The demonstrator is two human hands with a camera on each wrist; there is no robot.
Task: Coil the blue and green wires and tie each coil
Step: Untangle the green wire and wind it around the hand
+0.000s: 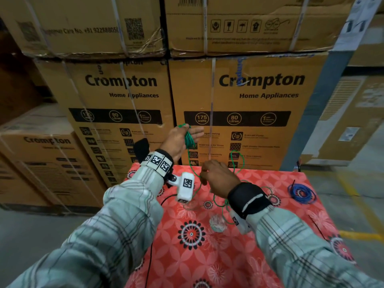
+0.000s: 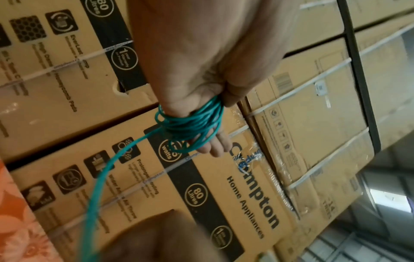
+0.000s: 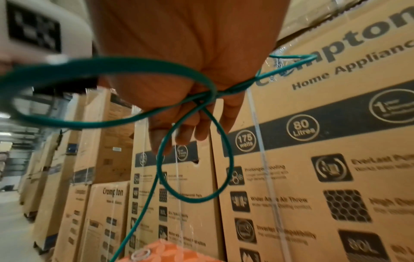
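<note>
From the head camera, the left hand [image 1: 180, 140] is raised above the far edge of the table covered with a red flower-patterned cloth [image 1: 259, 235], its fingers straight and spread flat. The thin green plastic-coated wire [image 1: 188, 140] is wound in many turns across the palm, so the flat hand probably serves as a former to keep the loops even. From the coil one strand drops to the right hand [image 1: 218, 177], which hovers low over the far part of the table with curled fingers pinching the strand, apparently to guide and tension the next turn. The remaining green wire trails in loose loops onto the cloth under the right wrist. The blue wire [image 1: 301, 193] lies as a coil near the far right corner of the table, with what looks like a dark tie sticking up from it, so that half of the task seems done. Stacked brown cardboard cartons [image 1: 239, 96] stand behind the table; they are closed and their contents cannot be seen.

From the left wrist camera, the green turns sit bunched between the base of the thumb and the outstretched fingers [image 2: 215, 148], nothing curled around them, and a single strand leaves toward the lower left.

From the right wrist camera, the fingers [image 3: 190, 134] curl down, nipping the wire where two loops cross at the palm. No tie for the green coil is visible.
</note>
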